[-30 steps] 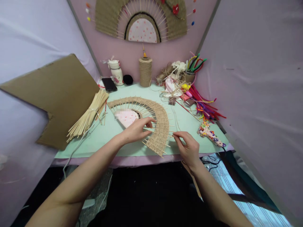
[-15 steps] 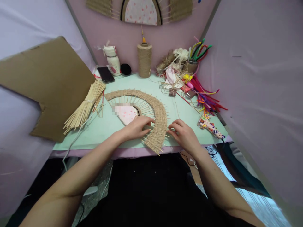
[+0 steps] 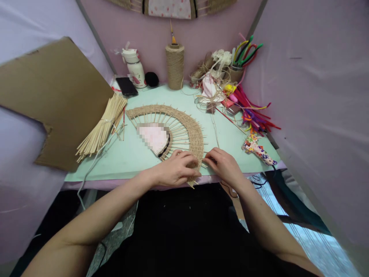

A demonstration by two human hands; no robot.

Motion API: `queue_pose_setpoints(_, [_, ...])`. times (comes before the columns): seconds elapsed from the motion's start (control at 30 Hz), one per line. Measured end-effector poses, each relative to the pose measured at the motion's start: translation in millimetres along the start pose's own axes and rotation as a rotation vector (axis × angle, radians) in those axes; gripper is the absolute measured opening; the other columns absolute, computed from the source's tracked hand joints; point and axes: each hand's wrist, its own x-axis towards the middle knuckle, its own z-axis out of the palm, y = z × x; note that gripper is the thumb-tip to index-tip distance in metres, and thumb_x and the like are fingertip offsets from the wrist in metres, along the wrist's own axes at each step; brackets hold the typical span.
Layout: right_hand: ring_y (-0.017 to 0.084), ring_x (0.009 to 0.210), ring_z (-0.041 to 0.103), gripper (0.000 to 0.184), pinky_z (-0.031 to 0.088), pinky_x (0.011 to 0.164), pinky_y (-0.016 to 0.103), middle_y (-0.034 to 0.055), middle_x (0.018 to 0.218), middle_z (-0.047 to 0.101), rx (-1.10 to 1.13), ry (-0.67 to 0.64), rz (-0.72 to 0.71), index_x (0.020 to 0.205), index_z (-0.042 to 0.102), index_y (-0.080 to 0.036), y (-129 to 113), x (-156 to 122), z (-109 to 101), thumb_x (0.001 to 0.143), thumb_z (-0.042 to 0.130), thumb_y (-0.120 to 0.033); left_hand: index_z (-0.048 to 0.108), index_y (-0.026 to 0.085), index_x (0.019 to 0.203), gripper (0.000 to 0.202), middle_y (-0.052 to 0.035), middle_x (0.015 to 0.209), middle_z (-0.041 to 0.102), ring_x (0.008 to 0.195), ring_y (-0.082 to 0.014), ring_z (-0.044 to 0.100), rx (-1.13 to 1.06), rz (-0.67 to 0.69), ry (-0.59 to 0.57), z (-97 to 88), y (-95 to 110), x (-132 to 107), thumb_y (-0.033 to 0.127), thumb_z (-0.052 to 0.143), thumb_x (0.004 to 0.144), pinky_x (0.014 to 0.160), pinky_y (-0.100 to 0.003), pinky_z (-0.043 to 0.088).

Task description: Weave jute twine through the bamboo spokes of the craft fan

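On the table lies a half-round woven fan, with a twine band across thin sticks and a pink spotted cloth centre. My left hand lies over the fan's near end, thumb and fingers closed about the woven band. Just off the outer edge, my right hand has thumb and forefinger pinched together beside the stick tips. A thin strand of twine runs down the table to that hand; the bit within the pinch is too small to see clearly.
A bundle of sticks and cardboard are at left. Behind stand a bottle, phone and twine spool. Pipe cleaners, scissors in a cup and a patterned glue gun are at right.
My left hand has moved right and nearer to me, from the open sticks onto the woven band. My right hand stays at the outer edge, its pinch slightly shifted. The view has tilted down slightly.
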Motion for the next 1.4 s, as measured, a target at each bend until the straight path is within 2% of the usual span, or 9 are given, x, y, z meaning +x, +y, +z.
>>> queue_pose_setpoints(0.27, [0.019, 0.078, 0.058, 0.012, 0.044, 0.071, 0.030, 0.0053, 0.084, 0.061, 0.032, 0.005, -0.027, 0.083, 0.061, -0.021, 5, 1, 1, 0.092, 0.053, -0.025, 0.066, 0.028, 0.110, 0.029, -0.0088, 0.117, 0.058, 0.111, -0.0258, 0.049, -0.056, -0.007, -0.012, 4.6, -4, 1, 0.019, 0.052, 0.086, 0.098, -0.043, 0.037])
queue_pose_setpoints(0.4, [0.020, 0.080, 0.058, 0.012, 0.044, 0.073, 0.031, 0.0060, 0.086, 0.061, 0.044, 0.011, -0.040, 0.084, 0.060, -0.020, 8, 1, 2, 0.092, 0.053, -0.023, 0.062, 0.026, 0.118, 0.037, -0.0091, 0.117, 0.059, 0.109, -0.0235, 0.051, -0.101, -0.031, 0.006, 4.1, -5, 1, 0.015, 0.048, 0.085, 0.097, -0.041, 0.038])
queue_pose_setpoints(0.53, [0.020, 0.078, 0.057, 0.012, 0.042, 0.071, 0.032, 0.0060, 0.083, 0.063, -0.001, 0.044, -0.042, 0.082, 0.061, -0.020, 10, 1, 3, 0.091, 0.056, -0.026, 0.055, 0.021, 0.126, 0.046, -0.0117, 0.121, 0.057, 0.113, -0.0228, 0.051, -0.153, -0.059, 0.080, 5.1, -7, 3, 0.011, 0.046, 0.083, 0.100, -0.039, 0.039])
queue_pose_setpoints(0.63, [0.021, 0.077, 0.058, 0.012, 0.040, 0.070, 0.033, 0.0055, 0.081, 0.064, -0.046, 0.060, -0.041, 0.081, 0.061, -0.020, 12, 4, 4, 0.090, 0.059, -0.028, 0.053, 0.019, 0.127, 0.043, -0.0128, 0.126, 0.056, 0.117, -0.0231, 0.049, -0.149, -0.134, 0.130, 7.4, -10, 6, 0.011, 0.044, 0.086, 0.103, -0.040, 0.038])
queue_pose_setpoints(0.8, [0.021, 0.081, 0.059, 0.009, 0.041, 0.072, 0.033, 0.0054, 0.083, 0.064, -0.048, 0.037, -0.044, 0.083, 0.062, -0.019, 15, 8, 7, 0.090, 0.058, -0.025, 0.059, 0.015, 0.112, 0.029, -0.0122, 0.112, 0.063, 0.107, -0.0235, 0.054, -0.033, -0.285, 0.177, 11.1, -18, 16, 0.012, 0.041, 0.090, 0.096, -0.040, 0.043])
queue_pose_setpoints(0.97, [0.020, 0.079, 0.057, 0.011, 0.041, 0.072, 0.031, 0.0054, 0.083, 0.063, -0.032, 0.064, -0.025, 0.082, 0.061, -0.019, 16, 6, 8, 0.090, 0.058, -0.025, 0.063, 0.013, 0.096, 0.020, -0.0119, 0.098, 0.061, 0.096, -0.0251, 0.053, 0.126, -0.395, 0.126, 3.0, -21, 26, 0.017, 0.044, 0.090, 0.088, -0.041, 0.045])
queue_pose_setpoints(1.07, [0.019, 0.077, 0.056, 0.013, 0.040, 0.072, 0.031, 0.0045, 0.081, 0.063, -0.037, 0.080, -0.006, 0.079, 0.060, -0.019, 16, 6, 7, 0.089, 0.059, -0.027, 0.065, 0.015, 0.089, 0.020, -0.0112, 0.098, 0.057, 0.096, -0.0253, 0.050, 0.153, -0.432, 0.098, -3.4, -20, 28, 0.019, 0.045, 0.090, 0.086, -0.041, 0.044])
queue_pose_setpoints(1.27, [0.019, 0.076, 0.057, 0.018, 0.037, 0.072, 0.031, 0.0022, 0.078, 0.063, -0.049, 0.124, 0.041, 0.076, 0.058, -0.020, 17, 5, 7, 0.087, 0.064, -0.032, 0.063, 0.013, 0.097, 0.021, -0.0128, 0.102, 0.054, 0.098, -0.0257, 0.048, 0.138, -0.509, 0.088, -4.8, -23, 25, 0.017, 0.044, 0.090, 0.085, -0.041, 0.042])
queue_pose_setpoints(1.4, [0.020, 0.078, 0.057, 0.015, 0.038, 0.072, 0.032, 0.0031, 0.079, 0.063, -0.047, 0.111, 0.043, 0.077, 0.058, -0.020, 18, 5, 7, 0.088, 0.062, -0.028, 0.065, 0.017, 0.090, 0.020, -0.0115, 0.104, 0.055, 0.101, -0.0277, 0.048, 0.100, -0.546, 0.061, -6.8, -29, 23, 0.018, 0.045, 0.088, 0.082, -0.043, 0.041])
